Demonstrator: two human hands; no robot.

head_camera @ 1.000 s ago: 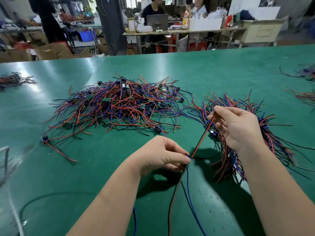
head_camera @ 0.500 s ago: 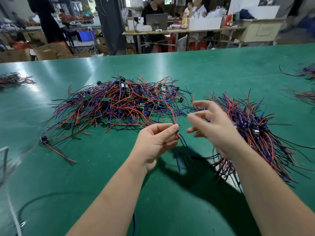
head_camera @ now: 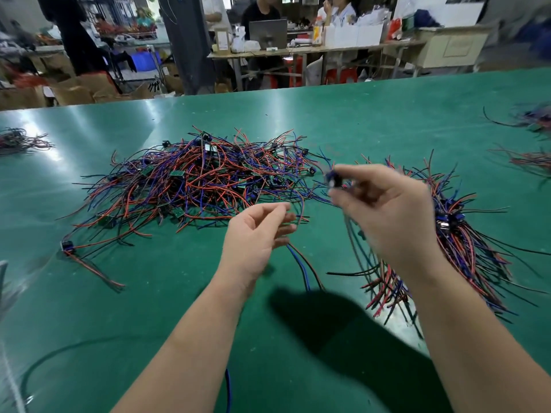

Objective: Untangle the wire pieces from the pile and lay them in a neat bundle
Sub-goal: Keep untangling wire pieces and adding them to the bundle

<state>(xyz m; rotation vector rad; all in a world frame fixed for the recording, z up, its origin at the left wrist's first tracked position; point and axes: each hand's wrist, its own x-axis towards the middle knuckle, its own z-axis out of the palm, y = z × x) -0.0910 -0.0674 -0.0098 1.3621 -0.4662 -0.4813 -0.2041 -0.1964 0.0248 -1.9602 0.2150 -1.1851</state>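
A tangled pile of red, blue and black wire pieces point(head_camera: 202, 180) lies on the green table point(head_camera: 149, 293). To its right lies a roughly aligned bundle of the same wires point(head_camera: 465, 242). My right hand point(head_camera: 384, 213), blurred, pinches the dark connector end of one wire piece point(head_camera: 332, 180) above the gap between pile and bundle. That piece's blue and black strands point(head_camera: 304, 266) hang down past my left hand point(head_camera: 256, 234), whose fingers are loosely curled with the strands passing by their tips. Whether they grip the strands is unclear.
A single stray wire piece point(head_camera: 86, 257) lies at the pile's near left. Smaller wire heaps sit at the far left point(head_camera: 18, 141) and far right point(head_camera: 530, 138). Beyond the table's far edge stand benches, boxes and several people.
My right hand has risen and now pinches a connector end, lifting a wire piece. My left hand has loosened its pinch and its fingers have spread; both hands shifted slightly right.
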